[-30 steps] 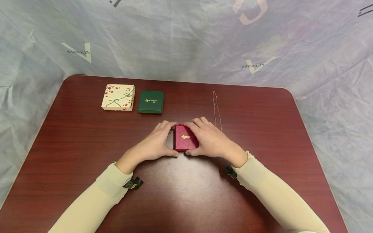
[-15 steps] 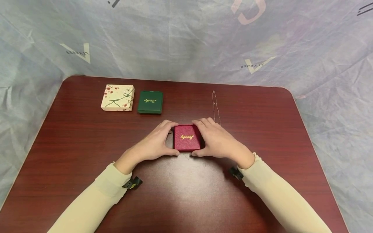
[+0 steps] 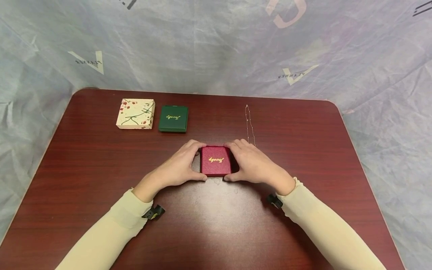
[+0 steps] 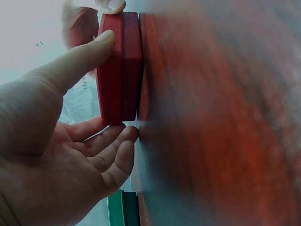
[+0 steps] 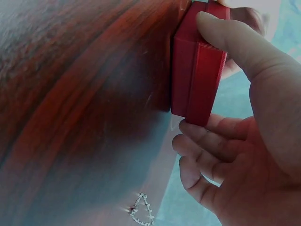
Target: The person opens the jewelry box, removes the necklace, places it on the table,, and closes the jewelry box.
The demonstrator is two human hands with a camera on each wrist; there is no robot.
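Note:
A square red jewelry box (image 3: 216,165) with gold lettering on its lid lies on the table, its lid down. My left hand (image 3: 179,165) grips its left end, thumb at the near side and fingertips at the far side. From the other end my right hand (image 3: 253,163) holds it the same way. Both wrist views show the red box (image 4: 110,84) side-on, with a seam between lid and base and a thumb pressed on its near side. A thin chain necklace (image 3: 247,120) lies stretched out beyond my right hand.
A green jewelry box (image 3: 173,122) sits at the back left of the dark red wooden table (image 3: 216,240). Left of it stands a cream box (image 3: 135,114) with a floral print. A grey printed cloth (image 3: 189,45) hangs behind the table.
My right hand has slid rightward from over the lid to the box's right end, uncovering the lettering. My left hand and the box have stayed nearly in place.

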